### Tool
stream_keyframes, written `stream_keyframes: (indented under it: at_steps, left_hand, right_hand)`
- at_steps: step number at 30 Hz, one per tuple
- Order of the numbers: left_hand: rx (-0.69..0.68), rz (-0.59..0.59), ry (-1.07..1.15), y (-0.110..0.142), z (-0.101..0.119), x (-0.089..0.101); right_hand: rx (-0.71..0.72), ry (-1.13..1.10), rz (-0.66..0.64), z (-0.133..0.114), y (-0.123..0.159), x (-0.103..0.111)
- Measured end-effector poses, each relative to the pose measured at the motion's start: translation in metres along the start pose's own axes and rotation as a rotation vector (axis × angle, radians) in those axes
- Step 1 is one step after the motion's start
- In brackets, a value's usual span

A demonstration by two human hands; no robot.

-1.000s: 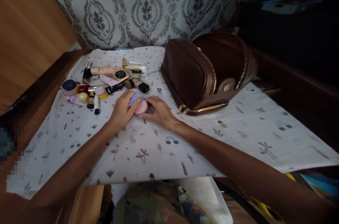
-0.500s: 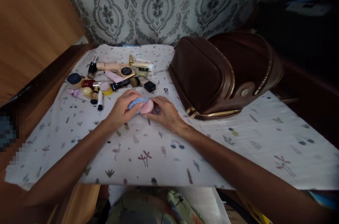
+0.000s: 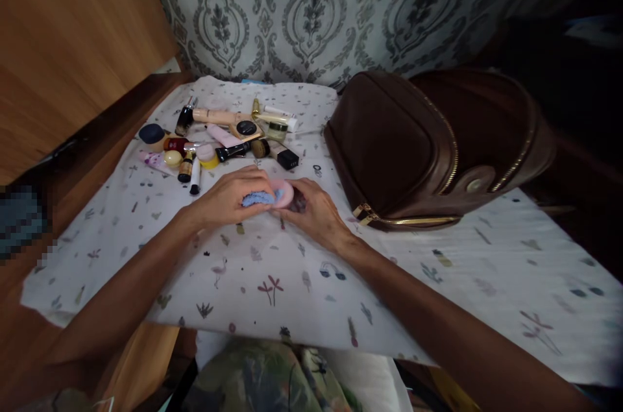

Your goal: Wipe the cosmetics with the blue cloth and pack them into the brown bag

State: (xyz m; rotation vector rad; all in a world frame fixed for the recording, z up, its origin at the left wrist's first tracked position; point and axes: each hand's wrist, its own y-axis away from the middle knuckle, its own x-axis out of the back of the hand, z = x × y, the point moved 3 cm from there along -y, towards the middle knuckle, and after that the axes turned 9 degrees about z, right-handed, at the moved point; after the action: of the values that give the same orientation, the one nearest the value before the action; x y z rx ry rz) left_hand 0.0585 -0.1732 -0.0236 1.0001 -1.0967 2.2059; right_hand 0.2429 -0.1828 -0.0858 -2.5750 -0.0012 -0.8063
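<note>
My left hand [image 3: 228, 196] is closed around a small blue cloth [image 3: 257, 198] and presses it against a round pink object [image 3: 282, 193] on the patterned white sheet [image 3: 272, 282]. My right hand [image 3: 314, 211] grips that pink object from the right side, fingers curled about it. Both hands rest low on the sheet near its middle. A dark part of the pink object shows under my right fingers.
A heap of cosmetics [image 3: 219, 139], with tubes, small bottles, a compact and jars, lies behind my left hand. A big brown leather bag [image 3: 413, 139] with gold zips lies at the right. A wooden panel [image 3: 73, 42] stands at the left, patterned wallpaper [image 3: 311, 10] behind.
The view has shifted, so everything sits further right in the picture. My left hand has slid the blue cloth lower over the pink object; my right hand keeps its grip.
</note>
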Motion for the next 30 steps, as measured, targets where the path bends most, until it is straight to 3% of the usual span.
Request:
stream_keyframes:
  at_steps: [3, 8, 15, 18, 23, 30]
  left_hand:
    - [0.028, 0.043, 0.013, 0.0, 0.0, -0.002]
    - [0.212, 0.208, 0.007, 0.0, -0.009, -0.006]
    - [0.534, 0.259, 0.37, 0.008, -0.019, -0.018]
    - [0.603, 0.252, 0.47, 0.011, -0.021, -0.023]
    - [0.57, 0.26, 0.484, 0.01, -0.018, -0.024]
    - [0.403, 0.247, 0.536, 0.007, -0.013, -0.018]
  right_hand:
    - [0.015, -0.053, 0.035, 0.003, 0.001, -0.001]
    - [-0.015, -0.17, 0.038, 0.007, 0.002, -0.001]
    - [-0.098, -0.33, -0.028, 0.005, 0.005, -0.001]
    - [-0.147, -0.419, -0.058, 0.005, 0.006, -0.001]
    - [-0.136, -0.433, -0.066, 0.002, 0.006, 0.001]
    - [-0.136, -0.381, -0.077, 0.002, 0.007, 0.007]
